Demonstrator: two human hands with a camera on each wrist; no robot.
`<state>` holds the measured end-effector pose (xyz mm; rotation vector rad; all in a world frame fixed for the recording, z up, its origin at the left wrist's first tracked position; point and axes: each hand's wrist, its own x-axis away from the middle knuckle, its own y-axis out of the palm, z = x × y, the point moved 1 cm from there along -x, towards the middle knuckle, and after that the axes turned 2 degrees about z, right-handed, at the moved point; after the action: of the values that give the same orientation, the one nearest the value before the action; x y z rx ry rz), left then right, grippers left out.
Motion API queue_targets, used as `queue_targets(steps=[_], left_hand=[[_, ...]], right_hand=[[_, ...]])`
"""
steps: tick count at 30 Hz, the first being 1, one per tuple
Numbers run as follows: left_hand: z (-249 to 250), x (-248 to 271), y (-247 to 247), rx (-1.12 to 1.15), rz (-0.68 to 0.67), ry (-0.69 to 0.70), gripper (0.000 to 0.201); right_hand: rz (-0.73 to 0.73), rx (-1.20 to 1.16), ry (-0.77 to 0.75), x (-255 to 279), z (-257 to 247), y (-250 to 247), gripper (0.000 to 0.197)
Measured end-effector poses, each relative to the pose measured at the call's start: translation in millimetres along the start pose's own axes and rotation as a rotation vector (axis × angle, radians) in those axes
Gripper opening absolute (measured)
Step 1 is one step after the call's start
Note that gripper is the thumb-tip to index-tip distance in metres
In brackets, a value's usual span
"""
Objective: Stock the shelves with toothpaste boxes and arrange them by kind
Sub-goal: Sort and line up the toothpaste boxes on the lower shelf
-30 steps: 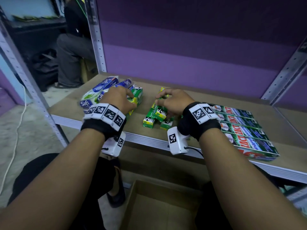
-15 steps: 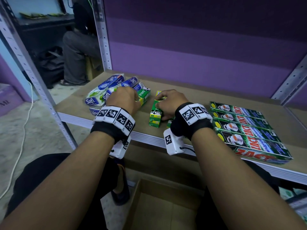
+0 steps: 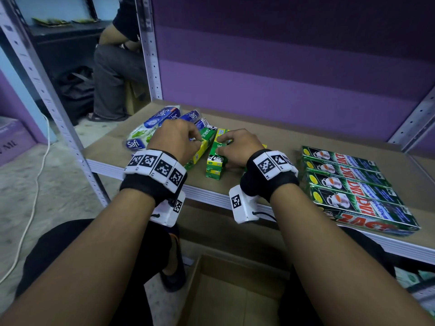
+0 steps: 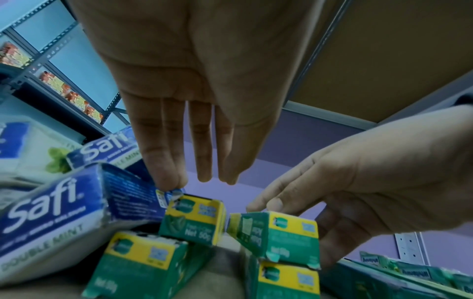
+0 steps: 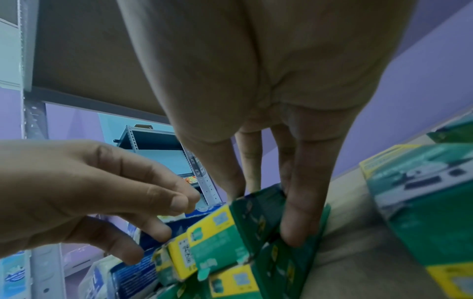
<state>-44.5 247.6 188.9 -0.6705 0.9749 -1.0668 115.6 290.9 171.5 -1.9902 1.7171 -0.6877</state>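
Small green and yellow toothpaste boxes stand stacked in the middle of the shelf. My right hand grips the top box of that stack, thumb on one side and fingers on the other. Just left lies another green box, on a second one. My left hand hovers over it, and its fingertips touch the box's end without gripping. Blue and white Safi boxes lie heaped at the far left. Long green Zact boxes lie in a row at the right.
An open cardboard carton sits on the floor below the shelf edge. A metal upright rises at the shelf's back left corner. Behind it a person sits. A white cable runs along the floor at the left.
The loose green boxes under my right hand have been drawn together into an upright stack. My left hand has shifted right from the Safi pile onto the neighbouring green box.
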Motion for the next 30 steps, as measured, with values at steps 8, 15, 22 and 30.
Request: queue_targets(steps=[8,15,22,30], left_hand=[[-5.5,0.0,-3.8,0.027,0.010,0.034,0.013],[1.7,1.7,-5.1,0.031,-0.031,0.031,0.014],[22.4,-0.6,1.0,0.054,-0.036,0.071,0.014],[66.4,-1.2,30.4,0.069,-0.102,0.200,0.014]], right_hand=[[0.002,-0.097,-0.015,-4.4,-1.9,13.1,0.031],[-0.002,-0.154,-0.005,0.8,1.5,4.1,0.022],[0.040,-0.136,-0.036,17.8,12.2,-35.7,0.019],[0.105,-0.141,-0.027,37.8,39.7,-101.8,0.020]])
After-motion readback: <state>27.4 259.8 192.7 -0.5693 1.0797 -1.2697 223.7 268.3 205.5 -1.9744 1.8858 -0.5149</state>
